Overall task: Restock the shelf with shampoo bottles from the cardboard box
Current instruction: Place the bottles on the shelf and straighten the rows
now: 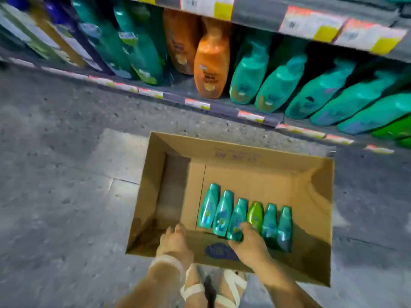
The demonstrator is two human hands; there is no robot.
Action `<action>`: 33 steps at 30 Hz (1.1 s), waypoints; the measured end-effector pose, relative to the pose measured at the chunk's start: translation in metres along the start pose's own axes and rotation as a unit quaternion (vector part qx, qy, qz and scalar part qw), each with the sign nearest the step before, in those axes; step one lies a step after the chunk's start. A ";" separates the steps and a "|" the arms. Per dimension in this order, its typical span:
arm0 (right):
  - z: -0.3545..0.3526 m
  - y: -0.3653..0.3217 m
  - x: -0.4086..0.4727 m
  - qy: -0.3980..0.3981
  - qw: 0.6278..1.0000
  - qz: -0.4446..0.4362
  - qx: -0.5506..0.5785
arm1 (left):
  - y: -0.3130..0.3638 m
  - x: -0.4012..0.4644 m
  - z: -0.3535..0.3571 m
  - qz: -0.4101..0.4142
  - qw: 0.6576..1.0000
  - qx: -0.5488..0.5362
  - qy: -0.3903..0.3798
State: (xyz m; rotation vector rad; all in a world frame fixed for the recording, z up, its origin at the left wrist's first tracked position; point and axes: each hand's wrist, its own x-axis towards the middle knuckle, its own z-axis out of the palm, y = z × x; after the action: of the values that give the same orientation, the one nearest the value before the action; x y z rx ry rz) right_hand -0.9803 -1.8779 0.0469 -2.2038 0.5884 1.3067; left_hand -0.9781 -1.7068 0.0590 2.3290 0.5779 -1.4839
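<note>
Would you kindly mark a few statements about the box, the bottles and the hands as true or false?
1. Six bottles lie in the cardboard box. True.
2. All the bottles in the box are teal. False: one green bottle lies among the teal ones.
3. The right hand reaches the row at the third teal bottle and the green bottle. True.
4. The left hand holds a bottle. False: it rests at the box's near wall, holding none.
5. The orange bottle lies in the box. False: it stands on the shelf.
</note>
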 end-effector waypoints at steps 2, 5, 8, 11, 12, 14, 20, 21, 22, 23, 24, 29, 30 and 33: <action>0.016 0.005 0.044 0.022 0.998 0.020 0.047 | 0.006 0.046 0.010 0.005 1.000 0.018 0.006; 0.044 0.017 0.109 0.014 0.993 0.039 0.111 | 0.018 0.108 0.029 0.022 0.999 0.029 0.015; 0.077 0.028 0.157 -0.031 0.989 0.054 0.136 | 0.030 0.160 0.051 0.028 0.999 -0.023 0.022; 0.105 0.037 0.184 0.029 0.989 0.072 0.123 | 0.037 0.196 0.070 0.023 0.991 -0.135 0.012; 0.111 0.037 0.189 0.068 0.988 0.077 0.116 | 0.039 0.205 0.075 0.020 0.985 -0.171 0.000; 0.120 0.033 0.196 0.112 0.987 0.083 0.080 | 0.042 0.217 0.084 0.016 0.977 -0.214 -0.006; 0.124 0.024 0.209 0.123 0.987 0.100 0.027 | 0.037 0.244 0.084 0.022 0.974 -0.223 0.032; 0.124 0.022 0.212 0.127 0.987 0.092 0.031 | 0.035 0.247 0.082 0.027 0.971 -0.234 0.036; 0.123 0.018 0.214 0.131 0.988 0.077 0.037 | 0.035 0.248 0.080 0.028 0.966 -0.255 0.043; 0.124 0.015 0.217 0.134 0.988 0.060 0.049 | 0.034 0.247 0.080 0.025 0.958 -0.280 0.056; 0.125 0.011 0.221 0.137 0.987 0.047 0.068 | 0.032 0.246 0.079 0.022 0.950 -0.302 0.072; 0.112 0.004 0.231 0.084 0.971 0.044 0.221 | 0.023 0.237 0.074 0.029 0.917 -0.394 0.050; 0.105 0.006 0.228 0.059 0.967 0.050 0.243 | 0.023 0.232 0.070 0.025 0.904 -0.426 0.033; 0.079 0.011 0.205 0.034 0.951 0.047 0.303 | 0.025 0.206 0.054 0.032 0.888 -0.458 0.013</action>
State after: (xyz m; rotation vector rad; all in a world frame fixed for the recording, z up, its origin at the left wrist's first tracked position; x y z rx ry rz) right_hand -0.9488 -1.8597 -0.1699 -1.7270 0.9819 0.9278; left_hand -0.9297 -1.7204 -0.1489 1.5854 0.9396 -0.8422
